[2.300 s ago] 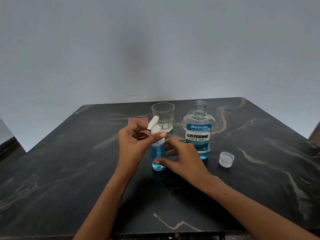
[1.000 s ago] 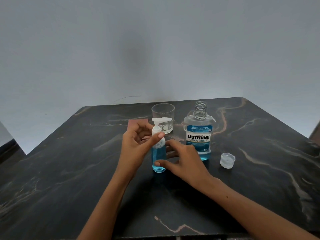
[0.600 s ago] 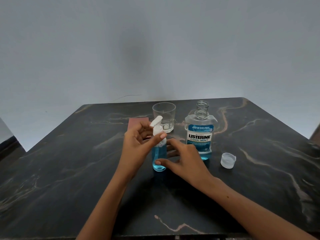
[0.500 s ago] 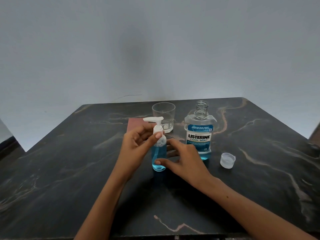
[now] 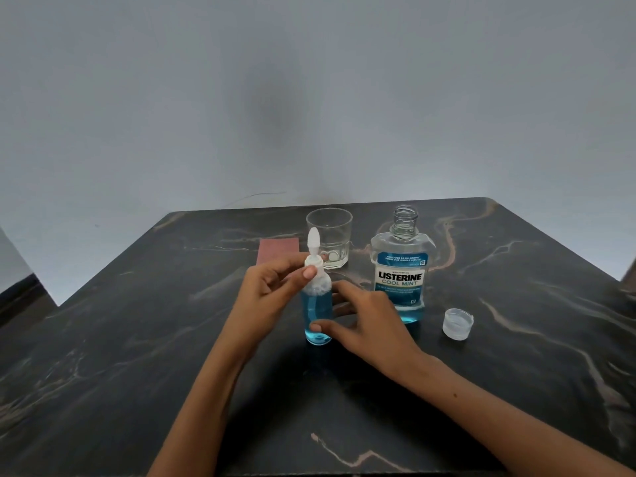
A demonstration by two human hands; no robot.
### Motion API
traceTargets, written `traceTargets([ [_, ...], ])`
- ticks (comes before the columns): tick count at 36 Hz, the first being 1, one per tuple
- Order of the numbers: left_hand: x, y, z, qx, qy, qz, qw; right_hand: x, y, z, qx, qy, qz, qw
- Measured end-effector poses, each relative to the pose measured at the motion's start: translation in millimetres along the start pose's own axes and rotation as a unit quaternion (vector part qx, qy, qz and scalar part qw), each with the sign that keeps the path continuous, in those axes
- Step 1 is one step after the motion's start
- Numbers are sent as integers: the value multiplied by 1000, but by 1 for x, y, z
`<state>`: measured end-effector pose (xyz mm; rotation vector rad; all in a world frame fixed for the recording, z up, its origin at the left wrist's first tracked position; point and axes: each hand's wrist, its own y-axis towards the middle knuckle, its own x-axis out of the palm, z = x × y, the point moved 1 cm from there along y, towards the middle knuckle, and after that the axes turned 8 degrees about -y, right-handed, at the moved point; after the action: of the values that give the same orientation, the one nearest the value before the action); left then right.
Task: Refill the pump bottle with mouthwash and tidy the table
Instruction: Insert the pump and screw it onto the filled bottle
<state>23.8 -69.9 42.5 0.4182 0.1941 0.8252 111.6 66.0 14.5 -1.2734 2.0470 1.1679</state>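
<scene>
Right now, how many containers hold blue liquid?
2: the small clear pump bottle gripped by both hands at table centre, and the large clear uncapped Listerine bottle standing right of it.

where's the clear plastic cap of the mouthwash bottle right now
In the head view, the clear plastic cap lies on the dark marble table, right of the open Listerine mouthwash bottle, clear of both hands.

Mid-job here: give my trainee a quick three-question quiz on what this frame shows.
1. True or false: the Listerine bottle has its cap on.
2. The left hand pinches: A) the pump collar on the pump bottle B) the glass C) the loose cap
3. Fill in: the right hand steadies the pump bottle's ____ part.

Key: 1 false; 2 A; 3 lower.
</scene>
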Motion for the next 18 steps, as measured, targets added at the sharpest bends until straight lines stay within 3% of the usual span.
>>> traceTargets([
  [9,5,0,-1,72,70,138,985,4,3,-2,-7,-31,0,999],
  [18,-6,1,3,76,73,74,992,5,10,-3,-8,-17,-19,1000],
])
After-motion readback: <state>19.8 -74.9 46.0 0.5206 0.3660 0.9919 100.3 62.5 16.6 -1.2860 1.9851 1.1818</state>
